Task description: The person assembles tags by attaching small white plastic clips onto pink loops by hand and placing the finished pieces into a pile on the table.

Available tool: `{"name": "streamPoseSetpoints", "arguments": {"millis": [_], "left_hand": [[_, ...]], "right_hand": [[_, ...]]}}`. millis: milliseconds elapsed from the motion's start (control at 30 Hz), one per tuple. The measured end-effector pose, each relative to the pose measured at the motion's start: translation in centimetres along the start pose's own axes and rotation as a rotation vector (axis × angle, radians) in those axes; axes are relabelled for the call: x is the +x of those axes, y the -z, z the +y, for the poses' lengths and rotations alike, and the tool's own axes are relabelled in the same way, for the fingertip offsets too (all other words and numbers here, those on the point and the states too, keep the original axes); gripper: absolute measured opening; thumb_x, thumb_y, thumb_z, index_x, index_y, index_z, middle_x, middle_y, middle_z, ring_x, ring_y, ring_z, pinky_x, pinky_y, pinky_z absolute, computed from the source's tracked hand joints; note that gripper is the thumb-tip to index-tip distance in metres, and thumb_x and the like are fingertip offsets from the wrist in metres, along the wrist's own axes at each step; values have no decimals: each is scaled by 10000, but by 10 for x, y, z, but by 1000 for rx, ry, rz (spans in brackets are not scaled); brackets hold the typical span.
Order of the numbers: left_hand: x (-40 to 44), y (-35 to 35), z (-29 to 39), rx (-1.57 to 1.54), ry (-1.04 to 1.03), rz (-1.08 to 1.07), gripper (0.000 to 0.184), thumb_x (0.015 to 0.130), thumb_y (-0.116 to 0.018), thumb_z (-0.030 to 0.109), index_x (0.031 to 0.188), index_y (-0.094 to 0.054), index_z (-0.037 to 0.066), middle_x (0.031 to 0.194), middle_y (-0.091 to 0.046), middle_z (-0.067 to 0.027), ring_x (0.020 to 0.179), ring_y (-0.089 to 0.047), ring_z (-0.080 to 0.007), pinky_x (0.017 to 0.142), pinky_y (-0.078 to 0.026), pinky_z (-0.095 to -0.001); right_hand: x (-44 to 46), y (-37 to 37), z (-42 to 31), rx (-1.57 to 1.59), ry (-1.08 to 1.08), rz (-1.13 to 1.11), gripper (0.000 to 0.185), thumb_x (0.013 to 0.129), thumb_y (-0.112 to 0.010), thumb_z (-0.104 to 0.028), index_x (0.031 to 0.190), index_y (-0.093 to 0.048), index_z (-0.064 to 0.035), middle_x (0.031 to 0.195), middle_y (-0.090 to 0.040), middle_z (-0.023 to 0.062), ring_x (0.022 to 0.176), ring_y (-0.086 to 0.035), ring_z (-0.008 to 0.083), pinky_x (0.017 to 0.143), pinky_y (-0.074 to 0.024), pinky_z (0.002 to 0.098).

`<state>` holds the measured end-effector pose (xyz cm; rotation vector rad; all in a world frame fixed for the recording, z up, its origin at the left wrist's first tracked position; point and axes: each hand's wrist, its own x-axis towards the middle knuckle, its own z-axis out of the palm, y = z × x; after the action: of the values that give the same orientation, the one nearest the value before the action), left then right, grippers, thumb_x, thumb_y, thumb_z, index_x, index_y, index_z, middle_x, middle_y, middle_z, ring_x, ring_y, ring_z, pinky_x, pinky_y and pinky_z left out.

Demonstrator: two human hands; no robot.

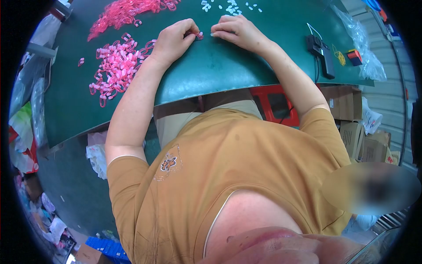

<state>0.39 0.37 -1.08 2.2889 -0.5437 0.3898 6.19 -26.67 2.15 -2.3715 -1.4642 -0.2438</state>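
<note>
Head cam: L hand pinches plasticky pink pc, R hand rounded whitish bit.

- Bright, fairly even light falls on the green counter, probably from overhead; I can't see its source.
- A pale sheen glints along the counter's near edge.
- It's dimmer underneath.
- The small white pieces look slightly washed out.
- Black rounds off the corners; the ribbed wall bows.
- A blurred oval smears the lower right.

Head-worn view, facing forward and down, torso close
</note>
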Motion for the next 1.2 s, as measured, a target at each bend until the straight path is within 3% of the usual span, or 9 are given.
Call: {"name": "streamPoseSetpoints", "arguments": {"millis": [67,133,200,300,367,600,733,1200], "left_hand": [[-1,2,6,21,-55,17,98,958,-724,49,1055,-725,60,988,-759,-105,891,-756,-227,806,-597,-353],[-1,1,9,18,-37,16,102,952,-728,53,1054,-720,59,983,-754,-110,892,-754,-237,804,-593,-357],[0,2,10,16,-22,20,107,946,-732,57,1052,-715,59,977,-749,-114,892,-752,-248,801,-590,-361],[-1,2,10,36,-14,27,117,935,-744,79,1043,-705,58,973,-746,-117,892,-747,-267,801,-589,-372],[0,3,12,13,-26,21,123,938,-735,130,1028,-664,85,961,-727,-125,896,-729,-339,777,-579,-435],[0,3,13,0,-15,18,116,921,-755,106,1013,-698,62,955,-739,-127,883,-744,-300,784,-587,-401],[0,2,11,24,-49,31,119,911,-753,96,1009,-695,60,960,-738,-130,885,-742,-311,782,-588,-406],[0,0,10,38,-90,28,123,929,-730,126,1018,-659,81,966,-725,-137,912,-724,-358,784,-575,-461]], "right_hand": [[14,7,-10,130,-107,-18,212,1063,-709,-270,1141,-814,-103,1058,-736,61,998,-700,261,933,-518,397],[23,7,-16,98,-142,-52,207,1061,-711,-273,1153,-814,-120,1086,-743,48,1012,-707,244,997,-505,404],[28,6,-16,-154,28,-20,204,1062,-707,-279,1171,-821,-149,1083,-743,41,1006,-712,230,1063,-480,414],[35,8,-22,-176,33,-112,211,1065,-701,-288,1193,-825,-176,1076,-742,34,1007,-714,221,1104,-456,421],[37,8,-24,-200,17,-135,214,1063,-700,-288,1195,-827,-178,1067,-740,35,1005,-713,223,1098,-459,420],[45,13,-31,-185,-14,-228,208,1050,-697,-272,1167,-837,-173,1019,-738,46,984,-713,237,1095,-458,425],[48,16,-22,-251,-4,-127,218,1053,-663,-266,1130,-850,-183,1014,-760,25,985,-739,212,1063,-465,463],[49,12,-36,-312,-2,-257,176,1047,-694,-276,1082,-825,-163,993,-745,25,988,-742,212,1041,-466,459]]}}
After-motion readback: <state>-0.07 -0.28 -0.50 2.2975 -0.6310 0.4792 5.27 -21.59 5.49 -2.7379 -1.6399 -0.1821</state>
